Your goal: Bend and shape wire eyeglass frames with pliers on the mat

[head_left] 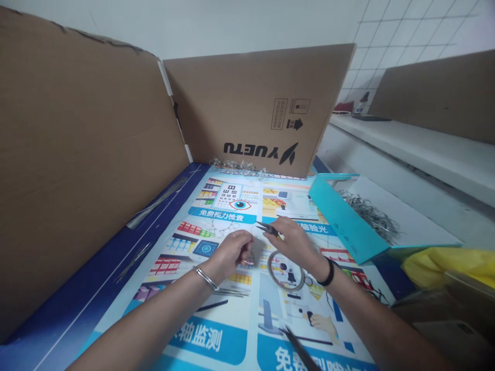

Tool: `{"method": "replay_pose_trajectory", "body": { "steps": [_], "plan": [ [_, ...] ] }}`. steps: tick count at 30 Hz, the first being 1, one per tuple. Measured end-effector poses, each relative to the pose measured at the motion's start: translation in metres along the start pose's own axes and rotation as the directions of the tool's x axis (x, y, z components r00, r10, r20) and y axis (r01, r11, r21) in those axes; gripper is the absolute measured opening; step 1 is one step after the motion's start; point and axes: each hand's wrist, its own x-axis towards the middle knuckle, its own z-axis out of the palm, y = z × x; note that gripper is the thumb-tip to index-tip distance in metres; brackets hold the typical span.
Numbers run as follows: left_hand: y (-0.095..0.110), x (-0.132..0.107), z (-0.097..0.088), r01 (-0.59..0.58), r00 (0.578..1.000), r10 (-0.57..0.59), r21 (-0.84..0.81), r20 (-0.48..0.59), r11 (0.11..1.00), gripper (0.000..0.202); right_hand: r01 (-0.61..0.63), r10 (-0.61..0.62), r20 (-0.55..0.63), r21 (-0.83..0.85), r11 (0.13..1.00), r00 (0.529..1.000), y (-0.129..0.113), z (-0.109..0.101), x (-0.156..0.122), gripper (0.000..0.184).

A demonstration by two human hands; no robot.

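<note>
My left hand (237, 250), with a silver bangle at the wrist, is closed in a pinch on what looks like a thin wire, mostly hidden by the fingers. Just to its right, my right hand (296, 242) grips a pair of pliers (267, 228); their dark jaws point left, close to the pinched fingertips. Below the right hand a round ring-shaped coil (269, 269) lies flat on the printed sheet. Nearer to me rests a dark pointed metal tool (296, 345), cut off by the lower edge.
A teal box (348, 226) on the right holds tangled wire pieces (369, 216). Cardboard panels (247, 103) stand at the back and left. Thin wire strands (133, 262) lie on the left, and shiny wire bits (240, 165) line the back. Yellow plastic (452, 265) lies at right.
</note>
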Motion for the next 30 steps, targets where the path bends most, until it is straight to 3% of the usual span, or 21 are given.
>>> {"method": "replay_pose_trajectory", "body": {
  "steps": [2, 4, 9, 13, 22, 30],
  "plan": [
    [0.003, 0.000, 0.000, 0.004, 0.999, -0.002, 0.043, -0.046, 0.999, 0.012, -0.027, 0.027, 0.040, -0.010, 1.000, 0.999, 0.005, -0.008, 0.003, 0.012],
    [0.005, -0.001, 0.000, 0.012, 0.997, -0.007, 0.078, -0.076, 0.997, 0.011, -0.036, 0.042, 0.151, -0.043, 0.998, 0.988, 0.010, -0.017, 0.005, 0.015],
    [0.006, -0.001, 0.000, 0.025, 0.997, -0.017, 0.113, -0.072, 0.993, 0.010, -0.009, 0.033, 0.329, -0.074, 0.997, 0.944, 0.016, -0.027, 0.006, 0.015],
    [0.004, 0.000, -0.002, 0.020, 0.998, -0.013, 0.119, -0.055, 0.993, 0.011, 0.008, 0.027, 0.372, -0.093, 0.996, 0.928, 0.014, -0.022, 0.004, 0.013],
    [0.001, 0.004, -0.004, 0.023, 0.998, -0.021, 0.040, -0.059, 0.999, 0.014, -0.105, 0.190, 0.459, -0.204, 0.973, 0.868, 0.003, -0.024, 0.004, 0.019],
    [-0.002, 0.004, -0.003, -0.063, 0.996, 0.069, 0.113, -0.051, 0.992, 0.012, -0.250, 0.242, 0.497, -0.052, 0.967, 0.833, 0.005, -0.021, 0.005, 0.027]
  ]
}}
